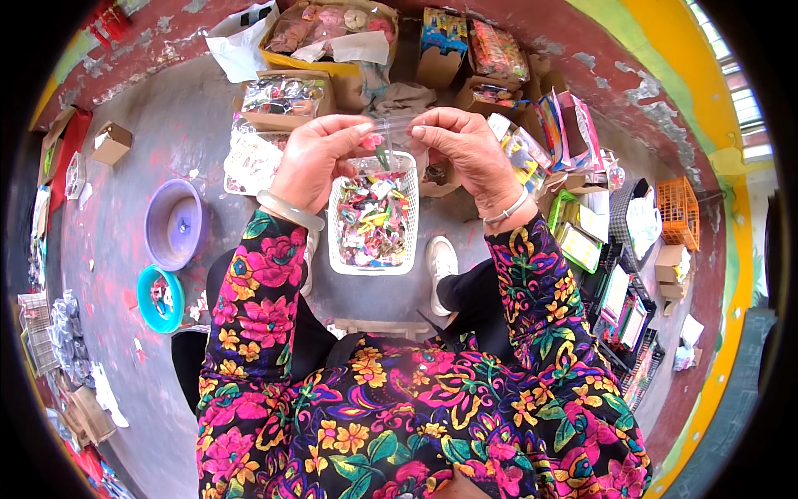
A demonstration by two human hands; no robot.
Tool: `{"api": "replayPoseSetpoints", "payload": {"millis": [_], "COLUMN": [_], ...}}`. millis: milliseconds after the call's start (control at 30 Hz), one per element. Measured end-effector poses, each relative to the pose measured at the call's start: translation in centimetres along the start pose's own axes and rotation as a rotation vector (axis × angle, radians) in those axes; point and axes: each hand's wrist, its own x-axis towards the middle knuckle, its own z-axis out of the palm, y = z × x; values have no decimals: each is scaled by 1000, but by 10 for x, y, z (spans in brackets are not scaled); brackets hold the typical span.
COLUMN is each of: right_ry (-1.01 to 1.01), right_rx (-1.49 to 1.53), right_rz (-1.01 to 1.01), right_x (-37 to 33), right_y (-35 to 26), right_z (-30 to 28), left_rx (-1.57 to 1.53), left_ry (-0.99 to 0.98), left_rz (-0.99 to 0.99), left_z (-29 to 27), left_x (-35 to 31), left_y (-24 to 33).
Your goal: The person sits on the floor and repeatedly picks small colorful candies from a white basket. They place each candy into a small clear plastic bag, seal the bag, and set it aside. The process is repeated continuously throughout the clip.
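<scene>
Both my hands are raised in front of me, over the far end of a white plastic basket [371,270]. Between them is a small clear plastic bag [395,129] with something pink and green at its left part; what exactly that is I cannot make out. My left hand [322,156] pinches the bag's left side between thumb and fingers. The right side is pinched by my right hand [472,151]. Below, the basket holds a heap of small colourful packets [374,220], several of them in clear wrapping.
On the floor to the left stand a purple basin [176,224] and a turquoise basin [160,301]. Open cardboard boxes [287,98] full of packaged goods line the far side. A green tray [575,233], black crates [623,303] and an orange crate [677,212] are at right.
</scene>
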Motion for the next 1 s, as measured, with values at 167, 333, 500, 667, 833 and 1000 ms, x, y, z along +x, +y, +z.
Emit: {"api": "replayPoseSetpoints", "payload": {"millis": [167, 333, 500, 667, 833, 1000], "right_ry": [-18, -128, -71, -10, -86, -179], "right_rx": [-74, -255, -83, 238, 108, -98], "right_rz": [-15, -97, -33, 148, 91, 17], "right_x": [0, 2, 2, 3, 3, 1], "right_y": [-1, 3, 6, 18, 16, 6], "right_z": [0, 4, 8, 10, 6, 2], "left_rx": [41, 267, 180, 108, 194, 264], "left_ry": [-2, -92, -106, -80, -151, -216], "left_rz": [-26, 45, 48, 104, 52, -11], "left_z": [0, -2, -1, 0, -2, -3], "left_x": [0, 5, 6, 7, 4, 1], "left_y": [10, 6, -9, -10, -3, 3]}}
